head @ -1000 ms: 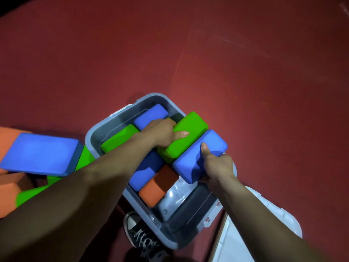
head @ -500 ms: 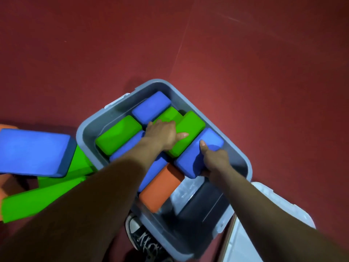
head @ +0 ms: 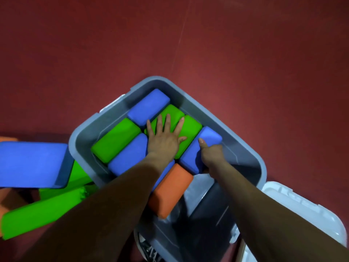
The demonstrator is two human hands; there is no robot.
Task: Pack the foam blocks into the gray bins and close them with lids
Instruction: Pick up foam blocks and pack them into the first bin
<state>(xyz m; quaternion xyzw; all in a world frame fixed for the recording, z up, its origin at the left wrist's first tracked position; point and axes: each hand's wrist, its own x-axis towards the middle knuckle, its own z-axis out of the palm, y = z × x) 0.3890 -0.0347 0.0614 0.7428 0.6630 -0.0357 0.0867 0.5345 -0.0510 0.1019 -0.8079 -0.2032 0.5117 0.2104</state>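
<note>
Both forearms are coming in from the bottom edge, reaching over the near side of the gray bin [head: 245, 148]. A shoe [head: 149, 250] is showing below the bin's near corner, mostly hidden. The white lid [head: 302, 210] is lying on the floor just beside the bin's near right side, off the bin.

The orange block [head: 170, 188] is sitting nearest in the bin, butting against the blue ones beyond it. Bare bin bottom is showing between it and the right wall; that is where the open room inside is.

The right hand [head: 212, 155] is gripping the end blue block [head: 208, 137]. The thumb is lying on its top face and the fingers are curling round its near right side, mostly hidden. The block's far corner is sitting close to the right wall.

The left hand [head: 163, 140] is lying flat, fingers [head: 168, 121] straight and splayed, pressing on the two green blocks [head: 190, 127] side by side. It is holding nothing.

The left blue block [head: 128, 157], left green block [head: 115, 140] and far blue block [head: 149, 107] are sitting edge to edge, filling the left and far part.

Left of the bin, a big blue block [head: 32, 163] is lying across loose green blocks [head: 41, 210]. The red floor [head: 245, 53] is running open past the far corner.
</note>
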